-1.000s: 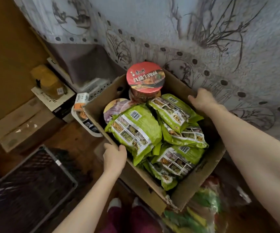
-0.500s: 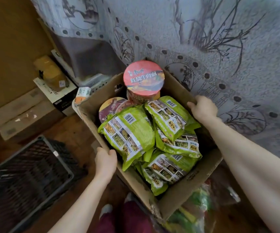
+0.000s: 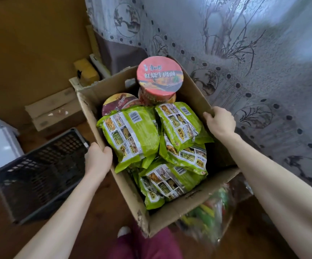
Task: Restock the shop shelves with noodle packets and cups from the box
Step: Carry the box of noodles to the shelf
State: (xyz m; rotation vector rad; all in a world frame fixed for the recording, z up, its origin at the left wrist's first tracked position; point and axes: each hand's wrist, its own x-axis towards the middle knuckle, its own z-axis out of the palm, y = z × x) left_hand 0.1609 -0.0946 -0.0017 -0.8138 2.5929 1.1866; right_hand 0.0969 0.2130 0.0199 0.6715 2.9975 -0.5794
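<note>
Both bare forearms were extended forward from the near edge. The left hand [image 3: 98, 159] was curled over the left rim of the box [image 3: 187, 204], thumb laid on the edge and fingers hidden outside. The right hand [image 3: 219, 122] was hooked over the right rim, knuckles up. Wrists were held roughly straight.

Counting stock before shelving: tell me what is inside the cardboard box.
Green noodle packets lie piled across most of the cardboard box. At its far end stands a red-lidded cup, with a purple-lidded cup beside it, partly under a packet. Anything beneath the packets is covered.
</note>
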